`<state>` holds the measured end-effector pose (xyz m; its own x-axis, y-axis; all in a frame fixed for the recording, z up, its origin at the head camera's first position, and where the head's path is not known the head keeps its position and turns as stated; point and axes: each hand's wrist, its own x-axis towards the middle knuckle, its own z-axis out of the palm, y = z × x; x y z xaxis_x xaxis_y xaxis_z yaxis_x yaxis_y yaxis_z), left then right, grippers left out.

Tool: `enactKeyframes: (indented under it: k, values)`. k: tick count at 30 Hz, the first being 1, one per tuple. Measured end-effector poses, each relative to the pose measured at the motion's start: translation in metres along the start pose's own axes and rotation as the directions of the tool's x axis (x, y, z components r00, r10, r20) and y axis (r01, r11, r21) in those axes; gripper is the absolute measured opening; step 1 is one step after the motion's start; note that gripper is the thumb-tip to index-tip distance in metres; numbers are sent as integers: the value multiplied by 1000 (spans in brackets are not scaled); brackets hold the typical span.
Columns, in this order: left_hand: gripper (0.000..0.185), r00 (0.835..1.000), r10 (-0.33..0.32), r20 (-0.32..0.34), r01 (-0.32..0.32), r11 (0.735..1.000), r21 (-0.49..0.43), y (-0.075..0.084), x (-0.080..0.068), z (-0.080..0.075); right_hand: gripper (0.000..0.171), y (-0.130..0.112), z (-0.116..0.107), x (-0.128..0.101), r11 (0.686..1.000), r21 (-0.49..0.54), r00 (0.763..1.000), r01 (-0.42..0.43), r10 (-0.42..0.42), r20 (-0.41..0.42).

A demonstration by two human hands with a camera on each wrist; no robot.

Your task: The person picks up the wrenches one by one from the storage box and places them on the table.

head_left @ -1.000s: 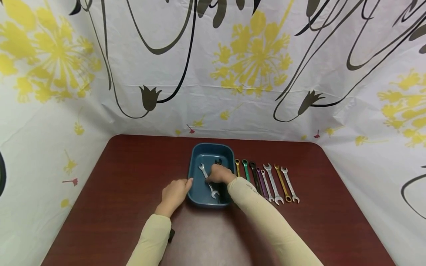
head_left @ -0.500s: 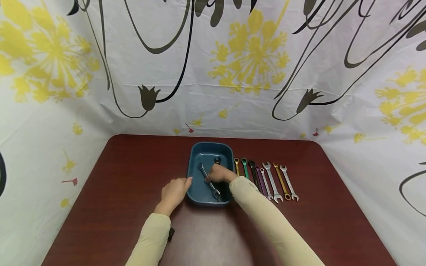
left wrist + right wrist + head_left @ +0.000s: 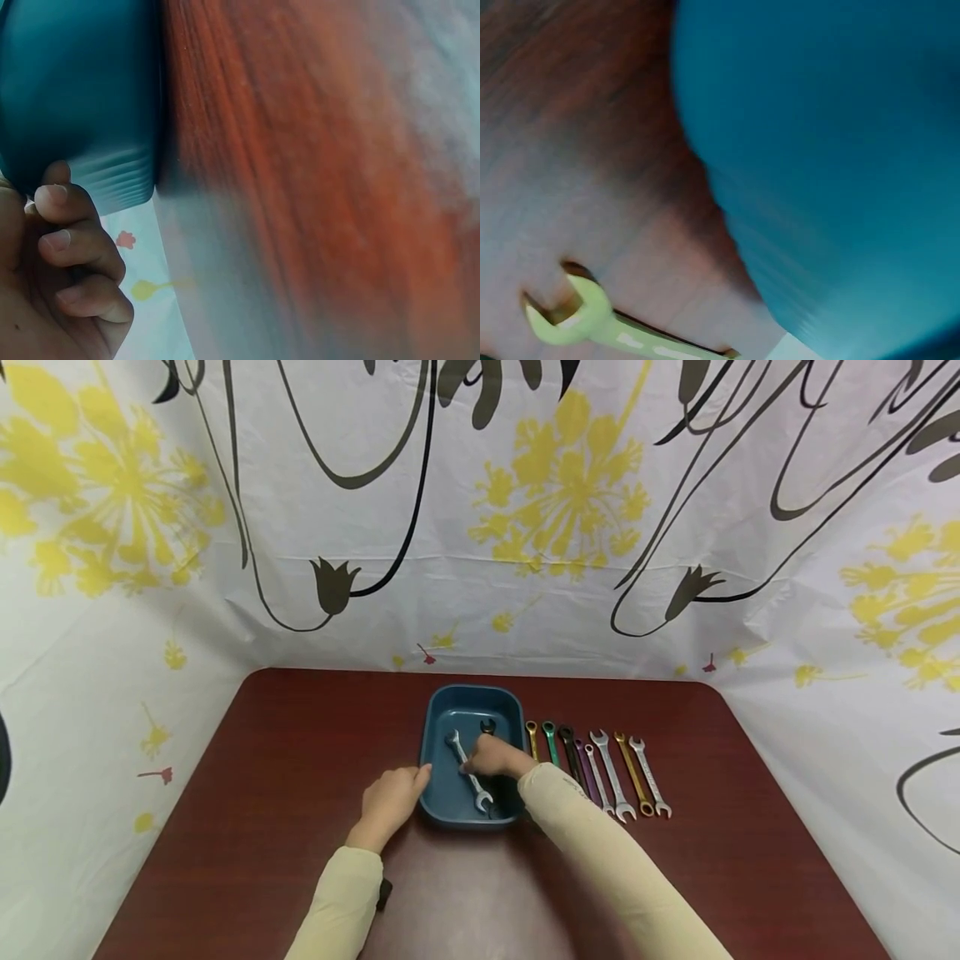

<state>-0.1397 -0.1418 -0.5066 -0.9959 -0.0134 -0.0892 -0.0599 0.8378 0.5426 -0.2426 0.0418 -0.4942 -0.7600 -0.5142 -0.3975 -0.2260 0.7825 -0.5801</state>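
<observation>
In the head view, a blue tray (image 3: 471, 688) sits on the table. My right hand (image 3: 498, 757) reaches inside it and pinches a silver combination wrench (image 3: 481, 793) around its middle. Behind that hand, the open end of a dark wrench (image 3: 488, 725) shows in the tray; the rest is covered. My left hand (image 3: 392, 797) holds the tray's left rim, thumb on the edge. Its curled fingers (image 3: 82, 251) lie against the outer wall in the left wrist view. The right wrist view has the tray's outer side (image 3: 832, 165) but not the hand.
Right of the tray, several wrenches lie in a row, among them a green one (image 3: 551, 739), a silver open-ended one (image 3: 613, 777) and a gold one (image 3: 636, 777). The reddish-brown table (image 3: 330, 727) meets a patterned white cloth (image 3: 420, 585) behind.
The silver wrench tilted slightly in my right hand half a second ago, then turned back. My left hand stays on the tray rim.
</observation>
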Motion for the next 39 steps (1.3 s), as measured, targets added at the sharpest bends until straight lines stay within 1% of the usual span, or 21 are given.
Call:
enactKeyframes:
  k: [2, 5, 11, 15, 20, 24, 29, 32, 36, 39]
  values:
    - [45, 1000, 4, -1, -4, 1000, 0, 0, 0, 1, 54, -1, -3, -1, 1000, 10, 1000, 22, -22, -6]
    - [45, 1000, 5, -5, -5, 1000, -3, 0, 1, 1, 54, -3, -10, -3, 999, 27, 999, 33, -33, -12]
    - [47, 1000, -8, -14, 8, 1000, -17, 0, 1, 2, 55, -3, -24, -8, 999, 6, 998, 40, -40, -43]
    - [49, 1000, 0, -25, -1, 1000, -28, -1, 0, 0, 56, -3, -34, -15, 996, 85, 998, 32, -27, -52]
    - [49, 1000, 3, -24, -4, 1000, -31, 0, -1, 0, 54, 2, -47, -26, 980, 198, 999, -1, 11, -48]
    - [49, 1000, 9, -25, -10, 1000, -30, 0, -1, 0, 54, 11, -58, -33, 963, 269, 997, -24, 41, -59]
    - [49, 1000, 8, -19, -9, 1000, -26, 1, -1, 1, 52, 25, -72, -44, 939, 345, 998, -6, 29, -63]
    - [49, 1000, 6, -16, -6, 1000, -25, 0, -1, 1, 51, 33, -81, -52, 936, 352, 997, 3, 27, -79]
    - [49, 1000, 5, -16, -5, 1000, -24, -1, 0, 1, 50, 46, -93, -61, 933, 359, 995, -12, 47, -90]
    - [49, 1000, 4, -15, -5, 1000, -30, -1, 0, 1, 48, 56, -103, -68, 922, 385, 994, -32, 70, -86]
